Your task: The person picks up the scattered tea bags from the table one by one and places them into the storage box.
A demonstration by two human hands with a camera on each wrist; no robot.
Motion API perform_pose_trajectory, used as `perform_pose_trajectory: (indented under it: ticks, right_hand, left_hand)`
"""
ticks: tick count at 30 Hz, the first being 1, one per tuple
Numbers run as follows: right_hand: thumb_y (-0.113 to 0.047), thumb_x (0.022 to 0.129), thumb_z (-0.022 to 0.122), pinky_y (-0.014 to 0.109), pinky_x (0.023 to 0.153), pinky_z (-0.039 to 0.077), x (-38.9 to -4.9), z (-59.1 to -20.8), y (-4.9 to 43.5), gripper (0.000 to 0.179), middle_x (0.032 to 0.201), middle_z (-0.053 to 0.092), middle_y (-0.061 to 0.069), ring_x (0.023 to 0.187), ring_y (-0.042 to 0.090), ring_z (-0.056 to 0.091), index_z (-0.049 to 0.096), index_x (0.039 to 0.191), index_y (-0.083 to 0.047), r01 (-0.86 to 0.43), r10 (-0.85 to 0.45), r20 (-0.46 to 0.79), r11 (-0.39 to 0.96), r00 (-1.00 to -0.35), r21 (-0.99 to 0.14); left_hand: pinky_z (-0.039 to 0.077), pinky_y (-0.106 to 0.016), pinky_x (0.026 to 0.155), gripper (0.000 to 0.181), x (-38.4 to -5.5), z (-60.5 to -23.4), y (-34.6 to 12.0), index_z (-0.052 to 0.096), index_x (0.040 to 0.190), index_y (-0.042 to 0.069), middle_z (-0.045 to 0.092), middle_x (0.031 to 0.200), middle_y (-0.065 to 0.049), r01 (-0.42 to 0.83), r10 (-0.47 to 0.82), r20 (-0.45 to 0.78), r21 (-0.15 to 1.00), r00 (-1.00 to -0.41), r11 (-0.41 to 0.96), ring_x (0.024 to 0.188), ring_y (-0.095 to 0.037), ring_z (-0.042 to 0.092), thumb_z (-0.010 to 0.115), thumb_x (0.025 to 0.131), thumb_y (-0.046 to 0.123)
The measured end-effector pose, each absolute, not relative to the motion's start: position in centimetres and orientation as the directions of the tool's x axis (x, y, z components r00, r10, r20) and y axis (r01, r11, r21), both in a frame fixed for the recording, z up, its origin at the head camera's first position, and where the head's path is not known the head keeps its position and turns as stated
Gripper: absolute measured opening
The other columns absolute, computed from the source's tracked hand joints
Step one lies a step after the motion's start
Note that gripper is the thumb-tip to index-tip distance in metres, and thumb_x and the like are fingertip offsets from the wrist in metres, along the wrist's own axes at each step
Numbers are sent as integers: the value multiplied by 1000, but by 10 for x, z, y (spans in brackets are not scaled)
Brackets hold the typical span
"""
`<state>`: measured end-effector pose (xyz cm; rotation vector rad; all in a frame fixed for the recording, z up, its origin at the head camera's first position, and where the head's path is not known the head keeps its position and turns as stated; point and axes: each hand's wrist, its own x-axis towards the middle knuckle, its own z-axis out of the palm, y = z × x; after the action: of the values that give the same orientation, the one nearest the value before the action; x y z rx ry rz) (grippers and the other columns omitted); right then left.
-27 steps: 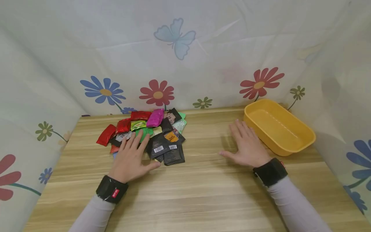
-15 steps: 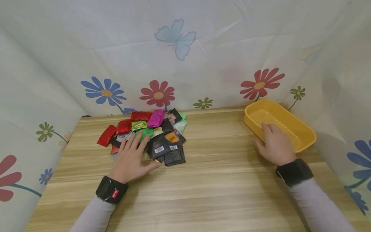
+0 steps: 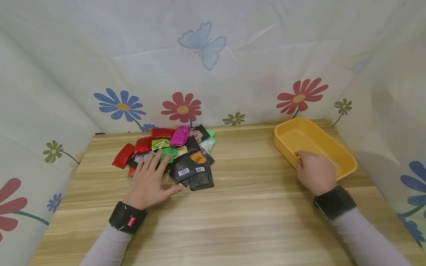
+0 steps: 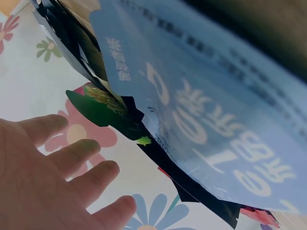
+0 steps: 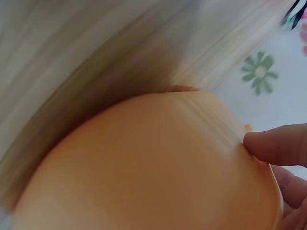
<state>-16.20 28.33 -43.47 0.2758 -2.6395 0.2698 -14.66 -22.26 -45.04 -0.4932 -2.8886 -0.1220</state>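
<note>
On the right of the head view my right hand [image 3: 317, 173] grips the near-left rim of a yellow plastic basin [image 3: 346, 162]. In the right wrist view the thumb presses the outside of the basin wall [image 5: 158, 158], with fingers curled over the rim. My left hand [image 3: 146, 184] is spread, palm down, over the near-left side of a pile of small packets. Among them are red packets [image 3: 124, 155], a magenta packet [image 3: 179, 136], a green packet [image 3: 169, 152] and black sachets [image 3: 201, 179]. The left wrist view shows a pale blue sachet [image 4: 201, 110] close to the camera, the fingers straight and holding nothing.
A wood-grain table [image 3: 226, 221] carries everything. White flower-printed cloth [image 3: 253, 74] hangs behind and along both sides, close to the basin's far end and right side.
My right hand moved right from above the table to the basin and took hold of its rim. The basin shifted slightly left and toward me. The left hand stayed over the packets.
</note>
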Motion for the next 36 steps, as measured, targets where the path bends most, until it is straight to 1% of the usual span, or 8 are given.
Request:
perform_pose_trajectory:
  ticks: [6, 10, 13, 16, 21, 23, 30, 36]
  right_hand:
    - [-14, 77, 72, 43, 50, 47, -143, -427, 250, 24, 75, 67, 9, 58, 25, 58, 73, 98, -1, -291, -204, 446, 947, -871, -134]
    - [-22, 79, 73, 35, 49, 40, -131, -412, 227, 26, 63, 54, -3, 54, 15, 48, 71, 98, -5, -299, -239, 316, 941, -918, -156]
    - [-27, 81, 72, 31, 50, 38, -124, -403, 208, 28, 60, 48, -7, 54, 12, 45, 68, 99, -6, -314, -275, 204, 931, -939, -188]
    - [-26, 80, 74, 29, 48, 37, -115, -398, 186, 38, 58, 46, -5, 52, 13, 44, 63, 110, -5, -320, -300, 114, 915, -947, -247]
    - [-22, 77, 75, 28, 45, 37, -103, -397, 151, 76, 60, 48, -1, 50, 14, 45, 40, 141, -1, -298, -322, -10, 885, -947, -357]
    - [-22, 76, 76, 29, 46, 39, -100, -398, 138, 85, 61, 49, -1, 51, 13, 47, 34, 146, -1, -297, -335, -41, 878, -941, -376]
    - [-27, 78, 77, 30, 51, 42, -92, -399, 101, 87, 64, 48, -2, 56, 13, 47, 33, 148, -1, -347, -404, -72, 853, -912, -390]
    - [-29, 81, 76, 28, 52, 41, -93, -396, 81, 83, 64, 49, -2, 55, 13, 47, 35, 148, -4, -364, -424, -97, 856, -900, -368]
  left_hand:
    - [25, -63, 112, 107, -151, -445, -219, 39, 156, 13, 34, 159, -17, 322, 285, 271, 105, -920, 941, 141, -42, 34, 47, 76, 85]
    - [41, -60, 100, 100, -162, -430, -210, 40, 154, 10, 44, 150, -19, 295, 240, 293, 158, -925, 942, 128, -42, 49, 56, 79, 75]
    - [49, -57, 91, 94, -177, -414, -200, 42, 152, 7, 50, 143, -20, 252, 190, 285, 199, -939, 947, 119, -39, 55, 61, 81, 66]
    - [51, -55, 88, 86, -197, -402, -190, 48, 146, 4, 55, 134, -21, 216, 145, 294, 228, -945, 949, 113, -38, 57, 63, 83, 59]
    - [54, -52, 80, 72, -232, -395, -177, 57, 134, 4, 62, 115, -20, 176, 104, 287, 236, -952, 956, 95, -36, 61, 66, 82, 53]
    - [54, -51, 79, 70, -244, -396, -174, 59, 133, 4, 63, 111, -20, 158, 97, 257, 227, -961, 961, 91, -36, 62, 65, 82, 52]
    - [53, -50, 83, 73, -278, -407, -169, 60, 132, 2, 64, 114, -20, 71, 55, 93, 185, -994, 980, 96, -36, 61, 64, 81, 53]
    - [55, -48, 75, 63, -293, -410, -165, 62, 116, -1, 65, 102, -18, 33, 31, 16, 177, -999, 984, 86, -35, 60, 65, 79, 50]
